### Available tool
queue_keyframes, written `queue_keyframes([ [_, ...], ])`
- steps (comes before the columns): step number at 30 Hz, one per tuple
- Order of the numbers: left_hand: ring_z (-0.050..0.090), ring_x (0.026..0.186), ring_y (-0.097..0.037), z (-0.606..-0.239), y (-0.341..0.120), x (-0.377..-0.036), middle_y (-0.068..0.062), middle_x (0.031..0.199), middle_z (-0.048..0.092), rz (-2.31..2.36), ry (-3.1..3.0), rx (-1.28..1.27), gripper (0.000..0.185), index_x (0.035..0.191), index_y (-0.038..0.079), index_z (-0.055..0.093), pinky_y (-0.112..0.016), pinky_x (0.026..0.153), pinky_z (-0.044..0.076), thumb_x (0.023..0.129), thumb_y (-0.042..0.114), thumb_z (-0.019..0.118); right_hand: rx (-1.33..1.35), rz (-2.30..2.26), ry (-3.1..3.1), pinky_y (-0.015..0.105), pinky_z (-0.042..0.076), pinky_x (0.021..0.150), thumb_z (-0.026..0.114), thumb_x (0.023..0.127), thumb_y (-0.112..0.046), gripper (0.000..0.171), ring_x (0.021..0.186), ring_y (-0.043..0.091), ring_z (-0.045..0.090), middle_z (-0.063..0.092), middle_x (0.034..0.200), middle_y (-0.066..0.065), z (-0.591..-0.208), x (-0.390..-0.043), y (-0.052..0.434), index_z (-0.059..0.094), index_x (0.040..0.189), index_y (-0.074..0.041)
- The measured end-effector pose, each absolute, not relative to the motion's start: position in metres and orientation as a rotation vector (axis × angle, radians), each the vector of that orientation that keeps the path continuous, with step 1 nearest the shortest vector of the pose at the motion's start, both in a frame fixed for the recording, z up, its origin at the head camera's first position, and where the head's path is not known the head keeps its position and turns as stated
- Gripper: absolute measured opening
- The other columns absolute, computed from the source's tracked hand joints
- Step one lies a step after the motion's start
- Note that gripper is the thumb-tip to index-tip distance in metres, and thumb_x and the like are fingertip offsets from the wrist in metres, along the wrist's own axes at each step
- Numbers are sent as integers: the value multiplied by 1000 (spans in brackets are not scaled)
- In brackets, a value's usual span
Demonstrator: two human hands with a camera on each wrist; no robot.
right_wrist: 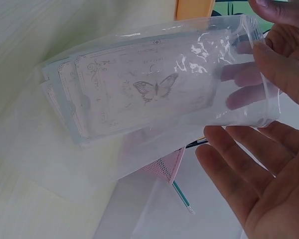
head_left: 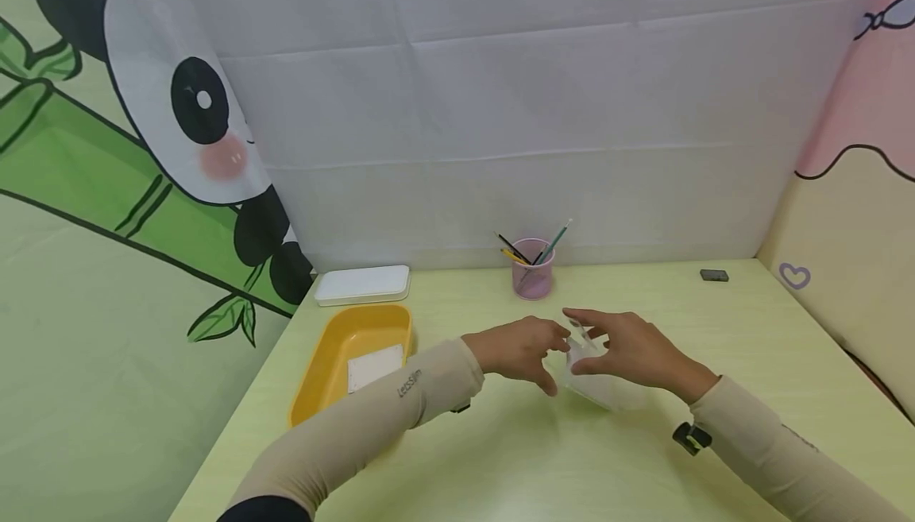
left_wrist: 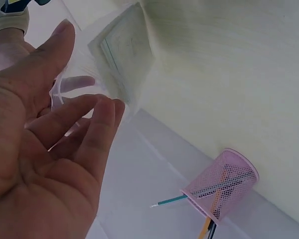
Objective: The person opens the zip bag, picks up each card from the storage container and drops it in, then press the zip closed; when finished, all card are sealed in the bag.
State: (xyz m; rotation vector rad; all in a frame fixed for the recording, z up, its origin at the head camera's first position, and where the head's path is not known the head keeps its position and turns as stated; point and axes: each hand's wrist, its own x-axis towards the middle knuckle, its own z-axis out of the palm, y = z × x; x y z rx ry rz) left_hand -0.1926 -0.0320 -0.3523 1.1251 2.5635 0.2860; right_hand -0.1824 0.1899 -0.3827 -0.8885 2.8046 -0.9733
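1. Hands meet above the middle of a pale yellow-green table (head_left: 500,466), both on a clear, glossy plastic bag (head_left: 596,379) holding white cards.
2. Seen from the head camera, the bag's long axis slants from its mouth, up at the fingers, down and to the right toward its closed end, which lies low by the table top.
3. Left hand (head_left: 522,351) has its fingers curled at the bag's mouth, and in the left wrist view its fingers (left_wrist: 97,119) pinch a thin edge of the clear film.
4. Right hand (head_left: 629,347) holds the other side of the mouth. In the right wrist view its fingers (right_wrist: 274,55) show through the plastic at the rim, with the palm spread below.
5. Only the right wrist view shows the contents clearly: a small stack of white rectangular cards (right_wrist: 139,92) printed with a grey butterfly and ornate borders, lying lengthwise along the bag.
6. Behind the hands stands a pink wire-mesh pen cup (head_left: 532,272) holding pencils; the left wrist view shows its open mesh texture.
7. To the left sits a smooth yellow oblong tray (head_left: 325,363) with a white sheet in it, and behind that a flat white rounded box (head_left: 362,284).
8. Far right on the table lies a small dark grey block (head_left: 714,275).
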Motion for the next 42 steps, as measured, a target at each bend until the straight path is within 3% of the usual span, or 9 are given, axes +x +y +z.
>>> queue_keyframes([
  [5,63,113,-17,-345,-63,-188,-1,140,57,428,2622,1026,53,133,7,64,-24,93,48,86,27,82,-871,-980,2799,40,55,75,84,79,-46,82,106,28,67,63,134,9,-383,-182,192,49,150,-22],
  [11,63,112,-22,-349,-133,-186,-3,126,65,506,2738,690,44,126,12,68,-39,93,50,86,25,81,-863,-987,2798,42,55,78,83,80,-47,82,109,29,66,60,139,7,-382,-181,196,48,151,-23],
  [17,64,99,-21,-369,-210,-185,-4,114,68,364,2845,404,34,118,8,71,-42,89,51,88,23,78,-876,-1016,2791,42,55,78,82,80,-47,83,110,30,66,59,139,8,-383,-181,200,48,151,-22],
  [23,62,104,-28,-386,-270,-192,-9,114,67,221,2867,175,34,118,2,68,-51,92,49,88,17,75,-857,-1014,2799,46,55,80,82,80,-48,83,109,30,65,59,139,8,-384,-181,204,47,151,-23],
  [28,60,100,-27,-397,-285,-199,-12,118,66,97,2786,20,55,124,0,66,-53,94,48,77,20,87,-865,-1026,2796,45,55,80,82,80,-48,83,109,29,66,60,139,8,-388,-183,205,48,151,-23],
  [30,59,94,-25,-402,-284,-202,-10,112,66,73,2754,-4,59,122,2,66,-51,92,49,73,23,90,-868,-1022,2802,43,55,80,83,79,-48,84,109,28,66,60,138,7,-388,-184,206,48,151,-23],
  [35,54,83,-26,-412,-281,-201,-6,93,60,38,2713,-11,53,110,4,63,-46,85,50,70,24,92,-857,-1015,2810,42,55,79,83,79,-48,84,108,28,66,60,138,7,-390,-183,208,48,151,-23],
  [42,53,80,-25,-414,-279,-206,-5,87,57,27,2728,30,44,103,7,63,-43,79,49,72,22,90,-844,-1003,2827,42,55,79,83,79,-47,83,108,28,66,60,138,7,-388,-182,213,48,151,-22],
])
